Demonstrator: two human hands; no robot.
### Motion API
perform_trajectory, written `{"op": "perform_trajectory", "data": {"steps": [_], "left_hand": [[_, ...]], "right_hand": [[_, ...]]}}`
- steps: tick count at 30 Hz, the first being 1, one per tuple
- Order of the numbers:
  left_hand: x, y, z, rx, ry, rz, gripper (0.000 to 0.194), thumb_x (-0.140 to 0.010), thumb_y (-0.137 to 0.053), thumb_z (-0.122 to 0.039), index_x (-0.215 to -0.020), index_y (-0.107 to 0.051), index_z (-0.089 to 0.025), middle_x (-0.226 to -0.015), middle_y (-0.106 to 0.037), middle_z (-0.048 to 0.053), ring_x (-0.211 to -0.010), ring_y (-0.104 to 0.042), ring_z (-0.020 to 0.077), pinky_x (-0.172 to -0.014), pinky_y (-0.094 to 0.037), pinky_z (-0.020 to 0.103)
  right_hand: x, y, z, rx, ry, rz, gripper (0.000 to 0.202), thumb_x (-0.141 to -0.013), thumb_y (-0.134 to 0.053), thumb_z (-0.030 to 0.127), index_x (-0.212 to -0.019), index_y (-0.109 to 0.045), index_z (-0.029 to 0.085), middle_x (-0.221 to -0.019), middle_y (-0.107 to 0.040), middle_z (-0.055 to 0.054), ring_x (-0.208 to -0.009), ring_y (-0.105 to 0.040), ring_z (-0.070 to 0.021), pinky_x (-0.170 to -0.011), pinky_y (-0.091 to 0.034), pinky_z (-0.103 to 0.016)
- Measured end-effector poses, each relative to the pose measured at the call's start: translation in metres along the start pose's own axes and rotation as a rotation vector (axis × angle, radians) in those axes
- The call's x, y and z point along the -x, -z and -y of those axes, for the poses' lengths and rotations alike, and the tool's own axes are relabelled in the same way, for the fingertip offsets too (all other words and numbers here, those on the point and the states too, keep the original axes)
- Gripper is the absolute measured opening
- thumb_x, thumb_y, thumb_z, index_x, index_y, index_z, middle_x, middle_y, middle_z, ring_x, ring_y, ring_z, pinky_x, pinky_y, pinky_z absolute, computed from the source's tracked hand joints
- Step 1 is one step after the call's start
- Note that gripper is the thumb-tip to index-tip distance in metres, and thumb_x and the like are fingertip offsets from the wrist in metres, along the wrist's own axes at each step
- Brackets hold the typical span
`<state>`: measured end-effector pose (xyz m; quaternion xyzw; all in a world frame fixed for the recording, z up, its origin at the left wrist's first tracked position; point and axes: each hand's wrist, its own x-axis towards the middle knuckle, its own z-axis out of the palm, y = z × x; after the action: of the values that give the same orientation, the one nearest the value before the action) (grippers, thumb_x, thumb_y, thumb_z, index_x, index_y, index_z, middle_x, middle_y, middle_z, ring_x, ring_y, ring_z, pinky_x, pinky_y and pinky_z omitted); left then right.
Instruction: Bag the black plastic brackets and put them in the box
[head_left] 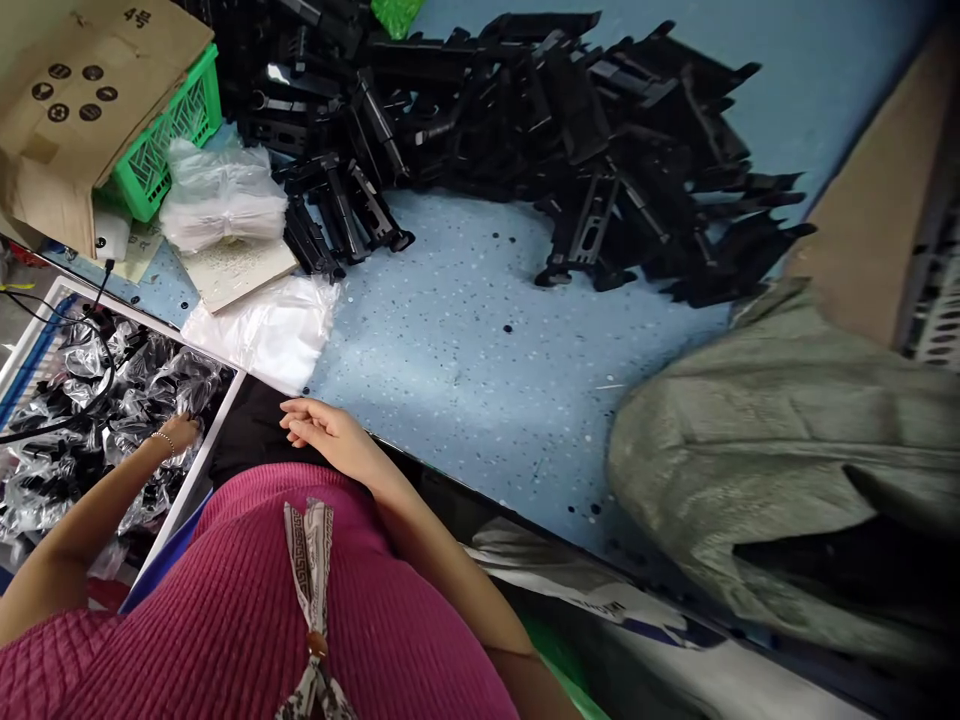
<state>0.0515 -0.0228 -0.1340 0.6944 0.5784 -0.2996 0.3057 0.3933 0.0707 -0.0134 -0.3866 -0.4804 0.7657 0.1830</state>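
My left hand (178, 434) reaches into a white crate (204, 455) at the left and touches the clear-bagged black parts (135, 375) heaped in it. Its fingertips are partly hidden among the bags, so whether they grip one is unclear. Near the table's front edge, in front of my body, my right hand (319, 425) holds nothing; its fingers are loosely stretched and slightly apart. Just beyond it lie flat clear plastic bags (274, 325) on the blue speckled table (450, 370).
Loose black bracket-like parts (555, 110) are piled along the back. A bundle of bags (223, 195) rests on a board (236, 272), beside a green basket (146, 175) and cardboard (97, 60). A grey-green sack (750, 420) covers the right side. A black cable (82, 415) crosses the crate.
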Motion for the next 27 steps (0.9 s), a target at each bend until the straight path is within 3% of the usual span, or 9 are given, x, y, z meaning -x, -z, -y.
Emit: {"op": "perform_trajectory", "data": {"steps": [3, 5, 8, 11, 14, 16, 18, 23, 27], "left_hand": [[-0.014, -0.012, 0.019, -0.02, 0.039, 0.049, 0.012, -0.093, -0.066, -0.018, -0.101, -0.074, -0.014, -0.117, -0.072, 0.013, -0.123, -0.062, 0.0303, -0.106, -0.05, 0.053], [-0.022, -0.016, 0.028, -0.024, 0.077, 0.071, 0.029, -0.096, -0.067, -0.032, -0.12, -0.068, -0.015, -0.129, -0.066, 0.011, -0.124, -0.062, 0.0281, -0.106, -0.052, 0.054], [-0.031, -0.019, 0.026, 0.001, 0.12, 0.109, 0.041, -0.097, -0.066, -0.04, -0.13, -0.062, -0.017, -0.134, -0.063, 0.011, -0.118, -0.064, 0.0256, -0.101, -0.056, 0.05], [-0.034, -0.015, 0.015, 0.026, 0.124, 0.086, 0.042, -0.094, -0.068, -0.036, -0.131, -0.065, -0.017, -0.138, -0.063, 0.016, -0.127, -0.062, 0.0337, -0.106, -0.05, 0.057], [-0.035, -0.008, 0.011, 0.005, 0.125, -0.082, 0.077, -0.083, -0.074, -0.037, -0.153, -0.049, -0.019, -0.164, -0.037, 0.025, -0.153, -0.028, 0.0503, -0.118, -0.026, 0.07], [-0.037, -0.005, 0.013, 0.008, 0.17, -0.218, 0.106, -0.078, -0.077, -0.046, -0.165, -0.025, -0.015, -0.172, -0.013, 0.027, -0.158, -0.006, 0.0523, -0.121, -0.014, 0.072], [-0.041, -0.004, 0.016, 0.041, 0.205, -0.271, 0.114, -0.079, -0.073, -0.054, -0.166, -0.015, -0.009, -0.172, -0.004, 0.029, -0.159, 0.0, 0.0511, -0.123, -0.013, 0.071], [-0.049, 0.006, 0.024, 0.111, 0.158, -0.174, 0.104, -0.081, -0.068, -0.053, -0.164, -0.024, -0.01, -0.171, -0.013, 0.03, -0.159, -0.006, 0.0519, -0.119, -0.021, 0.074], [-0.043, 0.049, 0.018, 0.142, 0.081, -0.152, 0.072, -0.081, -0.069, -0.051, -0.144, -0.06, -0.017, -0.147, -0.057, 0.03, -0.139, -0.05, 0.0535, -0.106, -0.038, 0.075]], "right_hand": [[-0.001, -0.003, -0.002, -0.015, -0.005, 0.002, 0.028, -0.093, -0.067, 0.031, -0.119, -0.069, 0.019, -0.102, -0.072, -0.007, -0.08, -0.069, -0.0131, -0.081, -0.06, -0.032], [-0.001, -0.005, -0.004, -0.024, -0.004, 0.005, 0.028, -0.093, -0.067, 0.032, -0.117, -0.069, 0.019, -0.102, -0.073, -0.007, -0.08, -0.069, -0.0132, -0.081, -0.059, -0.032], [-0.001, -0.005, -0.005, -0.019, 0.01, 0.006, 0.027, -0.094, -0.067, 0.033, -0.117, -0.07, 0.02, -0.102, -0.073, -0.007, -0.082, -0.069, -0.0138, -0.081, -0.059, -0.032], [0.001, 0.0, -0.005, -0.03, 0.005, -0.009, 0.029, -0.093, -0.068, 0.035, -0.118, -0.069, 0.019, -0.103, -0.073, -0.007, -0.082, -0.069, -0.0141, -0.081, -0.059, -0.033], [0.001, 0.006, -0.007, -0.059, 0.003, -0.056, 0.03, -0.093, -0.068, 0.035, -0.118, -0.069, 0.018, -0.101, -0.074, -0.007, -0.079, -0.068, -0.0133, -0.081, -0.059, -0.033], [-0.001, 0.006, -0.009, -0.076, 0.008, -0.075, 0.029, -0.093, -0.068, 0.035, -0.117, -0.069, 0.018, -0.1, -0.074, -0.007, -0.079, -0.068, -0.0131, -0.081, -0.059, -0.032], [-0.003, 0.004, -0.012, -0.088, 0.012, -0.073, 0.029, -0.093, -0.068, 0.036, -0.115, -0.069, 0.017, -0.099, -0.074, -0.007, -0.08, -0.069, -0.0134, -0.079, -0.059, -0.031], [-0.012, 0.012, -0.007, -0.062, 0.048, -0.043, 0.032, -0.093, -0.068, 0.039, -0.116, -0.07, 0.017, -0.099, -0.074, -0.007, -0.08, -0.07, -0.0142, -0.075, -0.059, -0.03], [-0.033, 0.054, 0.038, 0.192, 0.241, -0.266, 0.033, -0.099, -0.059, 0.041, -0.124, -0.068, 0.021, -0.107, -0.072, -0.008, -0.086, -0.069, -0.0176, -0.081, -0.058, -0.034]]}}
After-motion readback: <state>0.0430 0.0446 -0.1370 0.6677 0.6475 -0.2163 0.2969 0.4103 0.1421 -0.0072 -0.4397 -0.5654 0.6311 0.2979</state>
